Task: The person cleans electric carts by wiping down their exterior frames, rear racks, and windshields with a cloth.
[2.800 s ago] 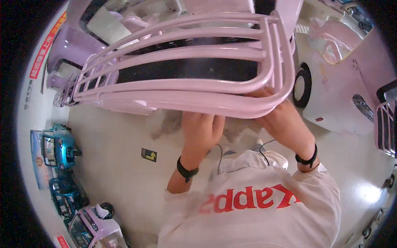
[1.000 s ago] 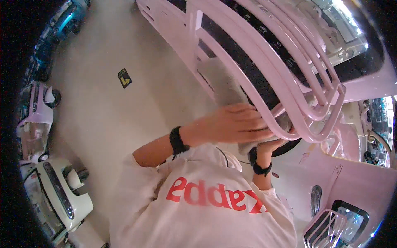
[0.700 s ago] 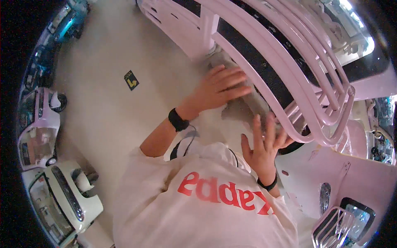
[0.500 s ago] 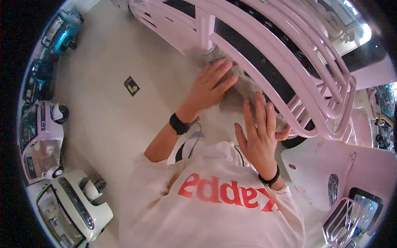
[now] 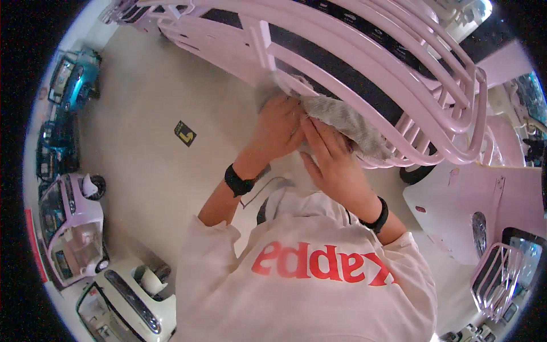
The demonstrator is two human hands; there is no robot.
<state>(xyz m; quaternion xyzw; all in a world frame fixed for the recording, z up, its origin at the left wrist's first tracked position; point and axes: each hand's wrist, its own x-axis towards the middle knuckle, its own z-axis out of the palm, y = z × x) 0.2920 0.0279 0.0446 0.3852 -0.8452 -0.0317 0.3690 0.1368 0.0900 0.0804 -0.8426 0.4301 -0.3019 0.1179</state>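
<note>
Grey cloth: lay along the lower edge of the pink tubular rack, textured side showing; looked to touch the lowest rail.
L hand: blurred, fingertips hidden at the cloth's L end — couldn't tell if gripping.
R hand: fingers fairly straight, laid on the cloth's near edge beside L; underside hidden, grip unclear.
Change: approx. half a sec earlier, hands sat apart w/ fingers splayed; then they met — prob. both working one stretch of cloth.

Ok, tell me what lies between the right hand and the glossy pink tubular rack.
A grey textured cloth lies between the right hand and the pink rack, as the head view shows.
</note>
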